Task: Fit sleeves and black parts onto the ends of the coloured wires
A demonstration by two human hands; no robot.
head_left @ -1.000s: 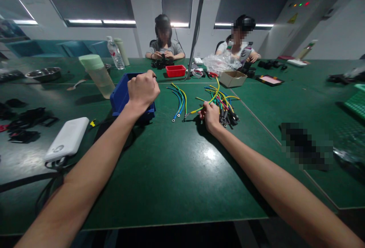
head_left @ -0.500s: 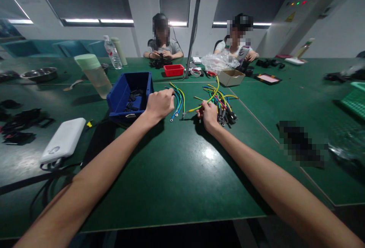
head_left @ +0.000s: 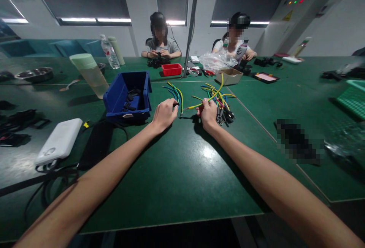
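Note:
My right hand (head_left: pixel 208 115) is closed on a yellow wire (head_left: pixel 214 95). The wire's metal terminal points left, toward my left hand, and its other end curves up to the right. Something red shows at the right fingers, too small to name. My left hand (head_left: pixel 165 116) pinches a small black piece (head_left: pixel 176 104), apart from the terminal. Behind it lies a small group of blue, green and yellow wires (head_left: pixel 177 90), partly hidden by the hand. A larger pile of coloured wires (head_left: pixel 228 95) with dark ends lies beside my right hand. Left stands a blue bin (head_left: pixel 110 101) holding several black pieces.
A white power bank (head_left: pixel 61 139) with cables and a black flat object (head_left: pixel 97 145) lie at left. Behind stand a bottle (head_left: pixel 92 77), a red tray (head_left: pixel 171 70), a cardboard box (head_left: pixel 229 77) and a metal pole (head_left: pixel 191 31). Two people work across the table.
My left hand has moved right and nearer to me, away from the bin, and the black piece now shows at its fingertips. My right hand still grips the yellow wire.

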